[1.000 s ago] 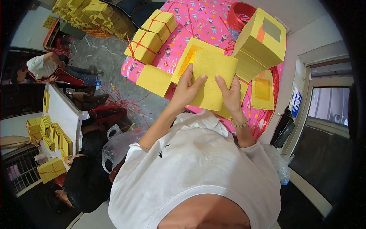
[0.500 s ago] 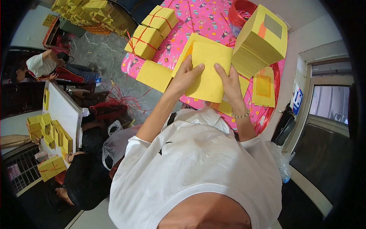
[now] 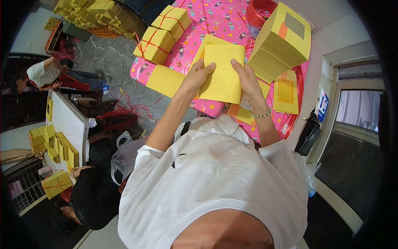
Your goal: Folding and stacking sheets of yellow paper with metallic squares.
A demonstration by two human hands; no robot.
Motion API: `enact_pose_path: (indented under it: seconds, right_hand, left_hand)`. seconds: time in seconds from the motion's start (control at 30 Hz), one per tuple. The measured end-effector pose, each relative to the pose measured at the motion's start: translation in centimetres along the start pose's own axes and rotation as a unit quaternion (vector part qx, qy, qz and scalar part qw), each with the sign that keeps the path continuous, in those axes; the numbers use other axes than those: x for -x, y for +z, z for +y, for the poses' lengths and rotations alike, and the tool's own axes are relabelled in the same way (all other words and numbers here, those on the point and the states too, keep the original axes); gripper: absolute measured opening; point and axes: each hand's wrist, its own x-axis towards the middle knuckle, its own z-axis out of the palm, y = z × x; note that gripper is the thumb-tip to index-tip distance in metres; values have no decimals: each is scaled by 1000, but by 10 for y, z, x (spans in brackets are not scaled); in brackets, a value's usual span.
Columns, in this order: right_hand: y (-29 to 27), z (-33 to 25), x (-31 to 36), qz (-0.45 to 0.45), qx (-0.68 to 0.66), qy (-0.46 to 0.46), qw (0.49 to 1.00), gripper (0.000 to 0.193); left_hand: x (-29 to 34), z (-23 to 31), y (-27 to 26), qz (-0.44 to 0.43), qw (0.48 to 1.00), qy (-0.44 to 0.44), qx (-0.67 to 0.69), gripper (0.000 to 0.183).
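Over the pink table I hold a batch of yellow paper sheets (image 3: pixel 224 76) by its two sides. My left hand (image 3: pixel 196 78) grips the left edge, thumb on top and fingers underneath. My right hand (image 3: pixel 250 83), with a beaded bracelet at the wrist, grips the right edge the same way. How many sheets are in the batch cannot be made out. Behind its upper left edge shows another yellow sheet with an orange patch. A tall stack of yellow paper (image 3: pixel 275 50) stands just right of my right hand. Left of my left hand lies a flat yellow sheet (image 3: pixel 166 80).
Red-tied yellow bundles (image 3: pixel 155 45) sit at the table's (image 3: pixel 207 20) far left. A roll of red strapping (image 3: pixel 259 12) lies at the back. Orange-patterned yellow paper (image 3: pixel 286 93) lies at right. Two people, one in black (image 3: pixel 93 195), are at the left by a white table (image 3: pixel 68 120).
The held sheets have shifted slightly left, and their lower edge sits a little higher. More of the orange-marked paper beneath them shows. Both hands keep their grip.
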Motion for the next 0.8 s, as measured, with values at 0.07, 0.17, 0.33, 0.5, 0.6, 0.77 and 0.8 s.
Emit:
enact_pose_path:
  seconds: [0.07,0.17,0.33,0.5,0.6,0.77,0.8]
  right_hand:
    - [-3,4,-3,-2,17,1,1000,37]
    - [-5,7,-6,-3,21,-6,1000,37]
    - [-4,7,-5,14,24,-92,995,31]
    - [3,4,6,21,10,-153,988,26]
    - [0,5,9,38,27,-187,981,22]
    - [8,-7,23,46,45,-217,974,18]
    - [11,-7,26,42,34,-208,977,19]
  left_hand:
    - [-3,-2,-2,2,1000,-10,11,26]
    - [-3,-4,-3,-3,1000,-7,5,31]
    - [4,-11,2,-11,995,103,-8,38]
    - [15,-16,8,3,985,168,-27,37]
    - [26,-12,11,-6,985,173,-17,34]
    - [38,-13,9,1,977,206,-55,31]
    - [41,-13,9,1,977,207,-56,31]
